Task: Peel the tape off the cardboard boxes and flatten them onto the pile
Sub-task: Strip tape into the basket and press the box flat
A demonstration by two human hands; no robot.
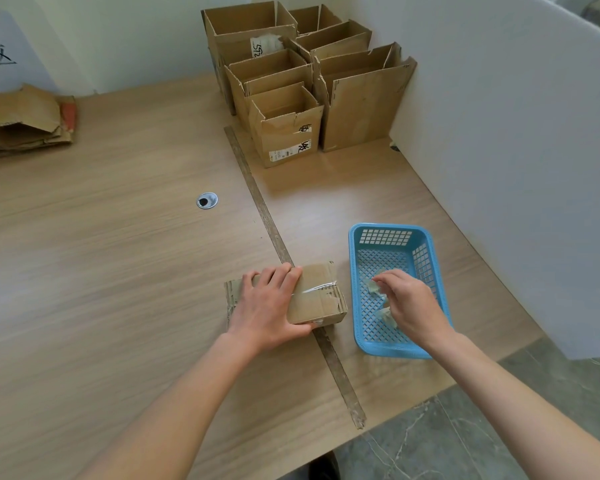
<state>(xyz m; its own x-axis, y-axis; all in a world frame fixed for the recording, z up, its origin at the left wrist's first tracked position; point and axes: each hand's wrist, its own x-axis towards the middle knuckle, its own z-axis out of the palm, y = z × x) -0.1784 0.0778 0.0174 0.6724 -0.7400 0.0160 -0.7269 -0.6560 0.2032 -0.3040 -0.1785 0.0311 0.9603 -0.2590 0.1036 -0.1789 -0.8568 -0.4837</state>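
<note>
The small brown cardboard box point(312, 294) lies near the bench's front edge, long axis running left to right, clear tape point(317, 288) still across it. The left hand point(269, 308) presses it flat-fingered; the right hand point(407, 303), fingers loosely bent, drops tape scraps point(383, 311) into the blue plastic basket point(357, 271). A flattened pile point(21, 123) sits at the far-left edge; several upright open boxes point(309, 84) wait at the back.

At twelve o'clock we see brown open boxes point(291, 81), some bearing white labels point(290, 151) with black scrawl. The table point(101, 254) shows pale wood grain, crossed by a grey-brown strip point(267, 220). At four o'clock sits our sky-blue lattice basket point(357, 306). The small box point(321, 299) is tan, banded with clear glossy tape point(314, 289).
</note>
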